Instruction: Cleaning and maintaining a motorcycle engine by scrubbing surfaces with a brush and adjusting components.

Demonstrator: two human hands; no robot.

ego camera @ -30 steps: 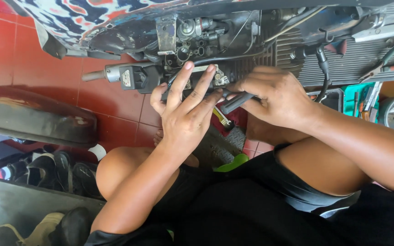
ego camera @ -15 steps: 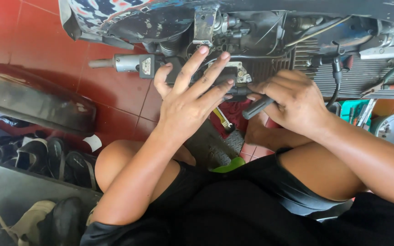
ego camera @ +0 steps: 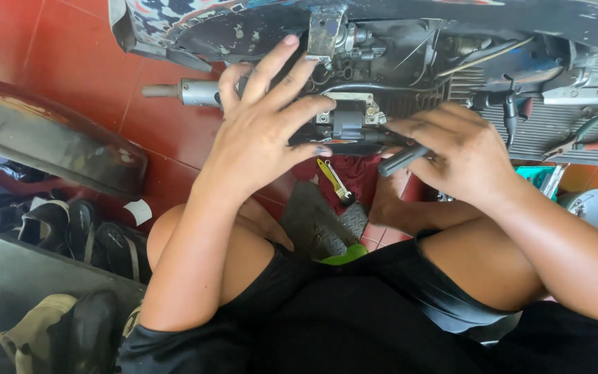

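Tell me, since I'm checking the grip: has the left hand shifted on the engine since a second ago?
Yes. The left hand has slid up the dark motorcycle engine; its fingertips now reach the grey metal bracket they sat below earlier.

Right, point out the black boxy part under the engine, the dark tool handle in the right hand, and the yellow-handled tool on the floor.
black boxy part [ego camera: 348,125]: head view, its front face.
dark tool handle [ego camera: 401,161]: head view, the exposed end.
yellow-handled tool [ego camera: 329,173]: head view, mid-handle.
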